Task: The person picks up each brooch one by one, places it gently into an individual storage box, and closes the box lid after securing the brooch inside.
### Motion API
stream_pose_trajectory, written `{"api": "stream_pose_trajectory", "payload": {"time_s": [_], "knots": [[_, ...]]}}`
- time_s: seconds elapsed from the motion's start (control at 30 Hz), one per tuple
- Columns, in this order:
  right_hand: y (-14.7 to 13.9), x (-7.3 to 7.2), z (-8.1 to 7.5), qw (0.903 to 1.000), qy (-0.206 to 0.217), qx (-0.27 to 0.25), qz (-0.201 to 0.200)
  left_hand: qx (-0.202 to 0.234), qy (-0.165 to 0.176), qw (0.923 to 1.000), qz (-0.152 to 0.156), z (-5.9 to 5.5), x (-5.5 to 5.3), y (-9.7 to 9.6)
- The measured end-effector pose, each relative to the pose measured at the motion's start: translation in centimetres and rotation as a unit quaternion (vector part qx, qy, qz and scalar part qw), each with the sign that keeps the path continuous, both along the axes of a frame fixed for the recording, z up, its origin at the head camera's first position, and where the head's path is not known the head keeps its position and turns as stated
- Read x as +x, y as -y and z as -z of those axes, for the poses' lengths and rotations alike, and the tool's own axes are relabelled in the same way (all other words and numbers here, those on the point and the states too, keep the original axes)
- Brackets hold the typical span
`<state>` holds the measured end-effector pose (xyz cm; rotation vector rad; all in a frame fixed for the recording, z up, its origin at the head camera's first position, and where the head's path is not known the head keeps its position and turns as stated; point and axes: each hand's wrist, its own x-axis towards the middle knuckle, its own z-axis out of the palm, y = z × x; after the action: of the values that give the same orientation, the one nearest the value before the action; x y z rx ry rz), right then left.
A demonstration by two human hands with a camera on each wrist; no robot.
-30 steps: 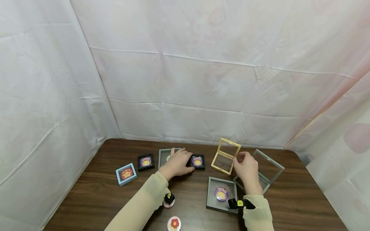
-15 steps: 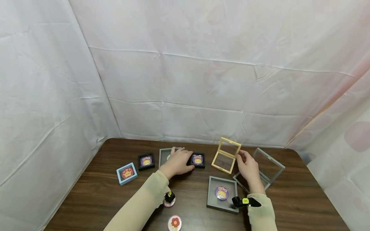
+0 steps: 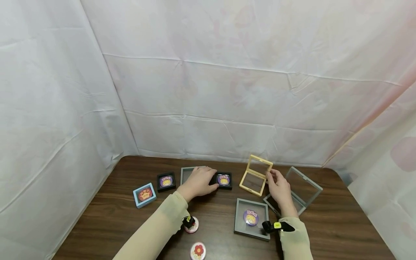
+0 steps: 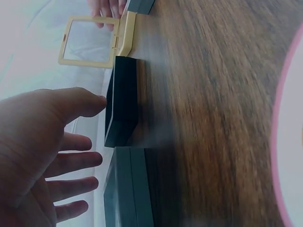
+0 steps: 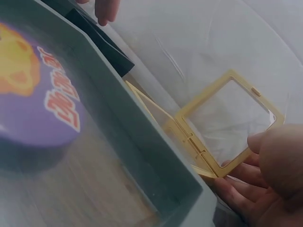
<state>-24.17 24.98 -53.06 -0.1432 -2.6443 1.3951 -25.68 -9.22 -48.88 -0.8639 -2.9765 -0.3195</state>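
Note:
My left hand point(image 3: 199, 183) rests over a grey display frame point(image 3: 186, 174), its thumb and fingertips right at a black display frame point(image 3: 223, 181) holding a purple bear badge. In the left wrist view, the fingers point(image 4: 73, 164) are nearly straight and the thumb tip meets the edge of the black frame point(image 4: 125, 97). My right hand point(image 3: 280, 190) pinches the side of a yellow display frame point(image 3: 255, 173) that stands unfolded, lid up. The right wrist view has the thumb on the lid's rim point(image 5: 208, 92) and the other fingers behind it.
A grey frame point(image 3: 240, 216) with a purple badge lies before the right hand; another grey one point(image 3: 303, 206) stands unfolded at right. To the left are a black frame point(image 3: 166, 181) and a blue frame point(image 3: 144, 195). A flower badge point(image 3: 198, 250) lies in front, another round badge point(image 3: 192, 225) by the left wrist.
My right hand has shifted slightly right along the yellow frame, to the side of its raised lid. The left hand stays where it was.

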Motion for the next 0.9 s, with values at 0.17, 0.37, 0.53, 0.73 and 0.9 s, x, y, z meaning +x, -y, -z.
{"api": "stream_pose_trajectory", "payload": {"time_s": [0.17,0.37,0.53,0.73,0.9], "knots": [[-0.1,-0.3,0.4,0.9998,-0.019,0.0,0.0,0.017,-0.01,0.9997,0.014,-0.2,0.5,0.5],[0.0,-0.4,0.5,0.999,-0.032,0.03,-0.006,0.043,-0.006,0.9985,0.032,-0.7,2.5,2.2],[0.2,-0.4,0.4,0.9986,-0.042,0.029,-0.014,0.063,0.006,0.9973,0.037,-0.7,4.6,4.1],[0.4,-0.3,0.3,0.9988,-0.039,0.025,-0.018,0.072,0.0,0.9963,0.048,-0.4,7.0,6.2],[0.4,-0.3,0.4,0.9984,-0.043,0.027,-0.024,0.073,0.007,0.9959,0.052,0.0,8.9,7.8]]}}
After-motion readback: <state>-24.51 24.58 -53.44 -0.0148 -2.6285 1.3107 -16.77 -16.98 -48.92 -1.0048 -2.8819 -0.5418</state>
